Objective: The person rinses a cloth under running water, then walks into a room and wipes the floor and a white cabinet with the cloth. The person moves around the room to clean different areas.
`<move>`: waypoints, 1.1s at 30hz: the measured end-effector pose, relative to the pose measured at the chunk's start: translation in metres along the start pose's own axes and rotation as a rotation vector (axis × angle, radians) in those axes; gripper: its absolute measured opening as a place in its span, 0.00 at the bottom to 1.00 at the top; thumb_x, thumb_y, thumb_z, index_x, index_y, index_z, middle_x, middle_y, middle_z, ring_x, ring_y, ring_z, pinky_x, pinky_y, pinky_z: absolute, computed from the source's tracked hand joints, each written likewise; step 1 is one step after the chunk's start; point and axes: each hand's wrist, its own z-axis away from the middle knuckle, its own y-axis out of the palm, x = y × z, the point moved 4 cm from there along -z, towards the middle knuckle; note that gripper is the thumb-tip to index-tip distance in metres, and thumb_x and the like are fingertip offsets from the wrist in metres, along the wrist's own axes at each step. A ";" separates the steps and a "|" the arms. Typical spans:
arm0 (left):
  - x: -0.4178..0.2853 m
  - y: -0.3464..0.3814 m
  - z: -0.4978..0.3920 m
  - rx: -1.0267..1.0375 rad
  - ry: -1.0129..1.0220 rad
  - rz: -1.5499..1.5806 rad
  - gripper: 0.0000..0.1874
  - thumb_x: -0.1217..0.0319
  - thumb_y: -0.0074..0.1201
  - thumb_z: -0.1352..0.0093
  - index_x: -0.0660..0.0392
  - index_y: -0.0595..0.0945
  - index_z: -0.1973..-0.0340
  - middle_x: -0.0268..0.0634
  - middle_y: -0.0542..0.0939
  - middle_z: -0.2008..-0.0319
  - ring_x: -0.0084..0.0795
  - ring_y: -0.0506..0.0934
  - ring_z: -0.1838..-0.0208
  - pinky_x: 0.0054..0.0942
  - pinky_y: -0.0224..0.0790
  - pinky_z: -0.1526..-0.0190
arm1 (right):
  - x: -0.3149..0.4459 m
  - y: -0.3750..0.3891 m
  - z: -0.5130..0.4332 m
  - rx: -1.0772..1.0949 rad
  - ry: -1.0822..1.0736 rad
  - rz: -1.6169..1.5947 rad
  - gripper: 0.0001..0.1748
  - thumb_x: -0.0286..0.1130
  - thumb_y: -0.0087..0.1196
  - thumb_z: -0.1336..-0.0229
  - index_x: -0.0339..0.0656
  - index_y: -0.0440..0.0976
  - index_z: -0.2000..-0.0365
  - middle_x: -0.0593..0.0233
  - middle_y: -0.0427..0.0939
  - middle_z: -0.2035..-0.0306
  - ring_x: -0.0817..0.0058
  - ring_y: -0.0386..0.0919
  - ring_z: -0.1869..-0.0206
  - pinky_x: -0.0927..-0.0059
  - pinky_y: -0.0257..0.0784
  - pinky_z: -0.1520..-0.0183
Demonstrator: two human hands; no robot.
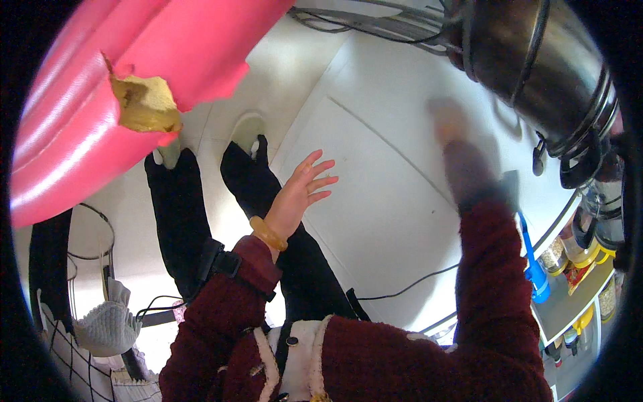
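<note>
My left hand (pixel 301 193) hangs over the floor and my legs, palm partly turned up and fingers spread, with nothing in it. A yellowish bangle (pixel 269 233) circles that wrist. Over the white surface at the right, my right hand (pixel 449 120) is blurred; its fingers cannot be made out, nor whether they hold anything. Beyond it, at the upper right, is a large dark, shiny metallic object (pixel 532 55) with bands around it. A pink padded cover (pixel 166 55), torn open to show yellow foam (pixel 148 103), fills the upper left.
Shelves (pixel 567 311) with jars stand at the right, beside a blue object with a strap (pixel 538 281). A black cable (pixel 412 291) crosses the white surface (pixel 382 151). Black wire baskets (pixel 83 346) and a whitish ribbed cloth (pixel 108 326) are at the lower left. Grey cords (pixel 371 22) run along the top.
</note>
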 end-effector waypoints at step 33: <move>-0.001 0.000 0.004 -0.003 -0.038 -0.038 0.35 0.47 0.37 0.28 0.51 0.54 0.32 0.43 0.63 0.35 0.37 0.67 0.38 0.37 0.54 0.37 | 0.091 0.036 -0.010 0.247 -0.326 0.117 0.07 0.27 0.51 0.46 0.39 0.78 0.70 0.60 0.75 0.60 0.63 0.77 0.58 0.64 0.77 0.57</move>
